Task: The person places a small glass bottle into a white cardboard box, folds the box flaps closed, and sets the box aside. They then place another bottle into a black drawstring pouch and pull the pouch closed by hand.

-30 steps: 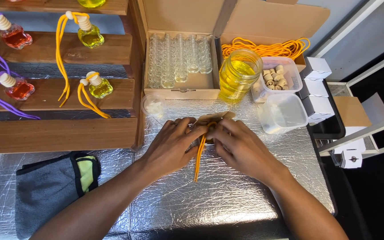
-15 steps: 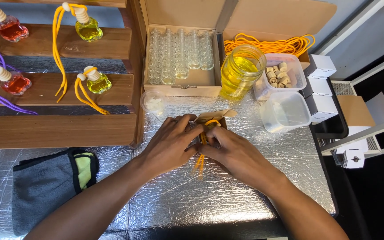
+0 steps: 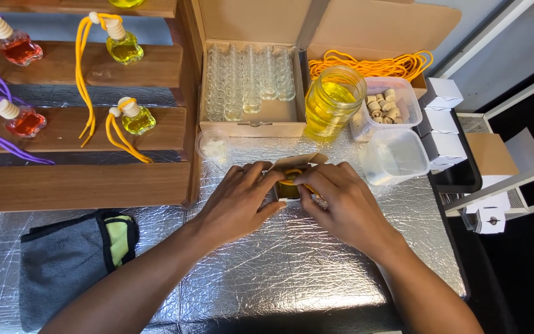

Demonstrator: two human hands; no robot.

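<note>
Pinching together at the centre of the foil-covered tabletop (image 3: 292,272), left hand (image 3: 239,201) steadies the small open box (image 3: 292,168) while right hand (image 3: 341,201) fingers clamp the orange cord (image 3: 292,181), tucking it inside.

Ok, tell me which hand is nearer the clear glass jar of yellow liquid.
Right. The right hand lies just below the jar; the left hand sits further left.
</note>
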